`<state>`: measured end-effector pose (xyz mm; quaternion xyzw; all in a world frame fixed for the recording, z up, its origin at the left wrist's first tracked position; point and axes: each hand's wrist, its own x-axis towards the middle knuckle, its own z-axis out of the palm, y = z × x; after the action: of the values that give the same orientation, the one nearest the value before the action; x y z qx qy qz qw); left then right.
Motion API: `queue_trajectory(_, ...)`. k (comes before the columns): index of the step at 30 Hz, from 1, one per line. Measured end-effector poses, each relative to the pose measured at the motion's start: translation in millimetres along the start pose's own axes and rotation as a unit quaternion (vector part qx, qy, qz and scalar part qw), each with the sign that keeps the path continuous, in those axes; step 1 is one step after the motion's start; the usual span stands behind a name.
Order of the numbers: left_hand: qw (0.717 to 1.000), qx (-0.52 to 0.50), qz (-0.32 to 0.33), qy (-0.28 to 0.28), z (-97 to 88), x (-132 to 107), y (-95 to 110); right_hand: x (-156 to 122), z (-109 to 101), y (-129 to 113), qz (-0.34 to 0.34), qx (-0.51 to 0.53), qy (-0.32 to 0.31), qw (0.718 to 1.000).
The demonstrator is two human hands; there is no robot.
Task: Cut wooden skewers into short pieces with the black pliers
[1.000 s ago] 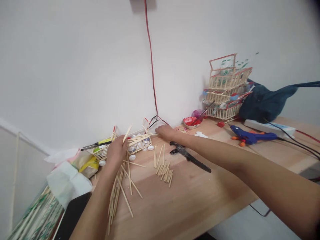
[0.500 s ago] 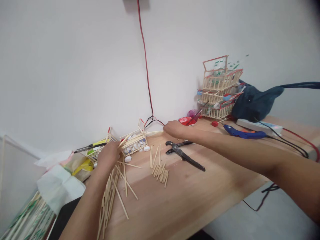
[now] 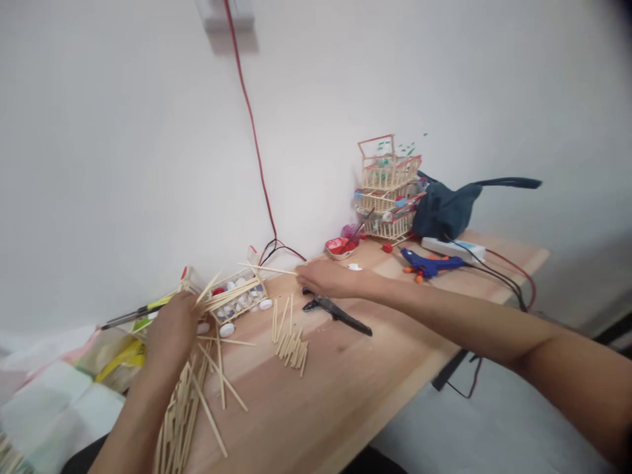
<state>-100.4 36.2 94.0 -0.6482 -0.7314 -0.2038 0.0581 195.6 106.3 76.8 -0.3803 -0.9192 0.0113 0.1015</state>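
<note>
My left hand (image 3: 170,329) is closed round a bundle of thin bamboo sticks (image 3: 232,291) that fan out to the right over a small stick-built cart (image 3: 240,299) filled with white caps. My right hand (image 3: 323,276) pinches the far end of one long stick (image 3: 266,268) above the cart. Black pliers (image 3: 336,311) lie just in front of the right hand. Short cut sticks (image 3: 291,342) lie in a loose pile between my arms. Longer sticks (image 3: 190,401) are scattered under my left forearm.
At the back of the wooden table (image 3: 345,388) stand stacked stick carts (image 3: 388,191), a dark bag (image 3: 447,207), a blue glue gun (image 3: 427,263), a power strip (image 3: 454,248) and a dish of red paint (image 3: 338,246). Red and black wires (image 3: 249,131) run down the wall. Paper and packets (image 3: 59,395) lie at left.
The view has pulled back and swung left. My right hand has lifted one long stick off the cart, while my left hand keeps its grip on the bundle.
</note>
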Motion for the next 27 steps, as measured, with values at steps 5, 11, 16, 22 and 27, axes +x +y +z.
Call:
queue_trajectory(5,0.901,-0.368,-0.178,0.146,5.8,-41.0,23.8,18.4,2.0,-64.9,-0.066,0.072,0.045,0.994)
queue_trajectory(11,0.675,-0.705,-0.196,0.089,27.0,-81.6,40.1,29.4,13.6,-139.5,-0.173,0.075,-0.005,0.982)
queue_trajectory(16,0.581,-0.766,-0.202,0.189,30.8,-85.3,3.6,57.2,9.4,-116.8,-0.142,0.129,0.073,0.979)
queue_trajectory(22,0.55,-0.789,-0.18,0.207,44.0,-90.9,-13.6,111.0,16.1,-105.0,-0.127,-0.021,0.138,0.982)
queue_trajectory(27,0.554,-0.798,-0.153,0.184,46.5,-99.1,-8.1,134.1,46.7,-137.8,-0.128,-0.083,0.101,0.983)
